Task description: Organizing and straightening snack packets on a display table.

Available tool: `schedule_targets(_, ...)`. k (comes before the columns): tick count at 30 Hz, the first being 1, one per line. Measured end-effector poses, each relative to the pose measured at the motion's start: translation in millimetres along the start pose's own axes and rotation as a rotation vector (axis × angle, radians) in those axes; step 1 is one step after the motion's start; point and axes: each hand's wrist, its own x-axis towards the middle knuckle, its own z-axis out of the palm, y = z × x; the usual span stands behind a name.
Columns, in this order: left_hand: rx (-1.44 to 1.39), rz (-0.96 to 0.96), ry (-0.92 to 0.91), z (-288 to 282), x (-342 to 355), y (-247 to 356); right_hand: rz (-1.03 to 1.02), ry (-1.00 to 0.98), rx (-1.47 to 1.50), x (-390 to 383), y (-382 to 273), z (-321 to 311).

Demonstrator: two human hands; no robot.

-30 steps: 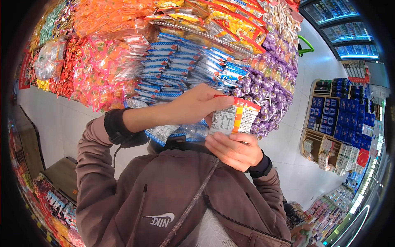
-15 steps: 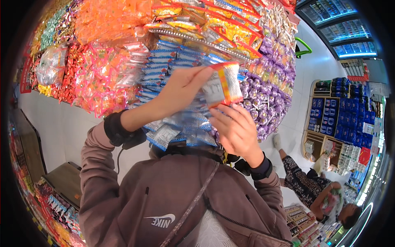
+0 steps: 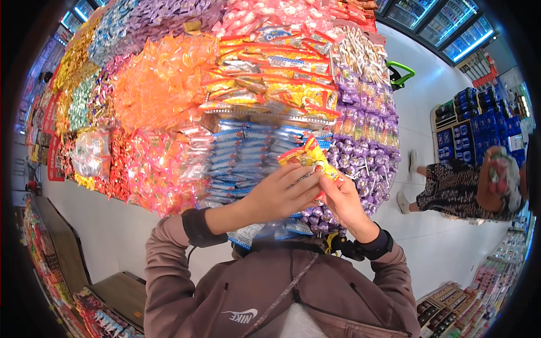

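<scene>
both hands meet in front of the snack display, gripping one small packet between them. left hand [image 3: 279, 197] comes in from the left with its fingers curled round the lower edge of the yellow and red snack packet [image 3: 309, 159], thumb side pressed to it. right hand [image 3: 345, 203] rises from the lower right and pinches the same packet from the other side, fingertips touching the wrapper just beside the left hand's fingers. the packet is held up, tilted, in front of the stacked blue packets [image 3: 239, 155] and just left of the purple wrapped sweets [image 3: 366, 158]. above it lie rows of yellow and red packets [image 3: 270, 73] of the same look, and to the left a mass of orange bags [image 3: 160, 84] and pink and red bags [image 3: 152, 169]. brown sleeves cover both forearms, and a dark watch [image 3: 375, 248] sits on the right wrist. another person [image 3: 468, 186] in a patterned dress stands on the white floor [image 3: 445, 248] at the right, well apart.
</scene>
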Motion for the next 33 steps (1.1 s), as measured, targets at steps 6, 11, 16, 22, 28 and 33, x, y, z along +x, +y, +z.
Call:
schedule_targets(6, -0.158, 0.092, -0.081, -8.2, 6.3, -18.5, -0.072, 0.164, -0.02, 6.0, -23.8, -16.8)
schedule_targets(11, -0.025, -0.112, 0.016, -7.9, 46.4, -74.5, -0.365, 0.359, -0.385, 36.0, -86.6, -40.2)
schedule_targets(16, 0.03, -0.271, -0.007, 12.0, 77.3, -116.3, -0.554, 0.318, -0.605, 82.2, -126.4, -49.1)
schedule_targets(22, 0.111, -0.336, -0.042, 26.6, 87.4, -130.0, -0.589, 0.183, -0.884, 123.7, -129.7, -53.5)
schedule_targets(28, 0.059, -0.298, -0.044, 22.8, 70.1, -125.1, -0.547, 0.127, -1.025, 133.2, -130.1, -40.7)
schedule_targets(33, -0.219, -0.581, -0.05, 17.7, 65.1, -114.4, -0.538, 0.068, -1.325, 139.6, -133.0, -32.3)
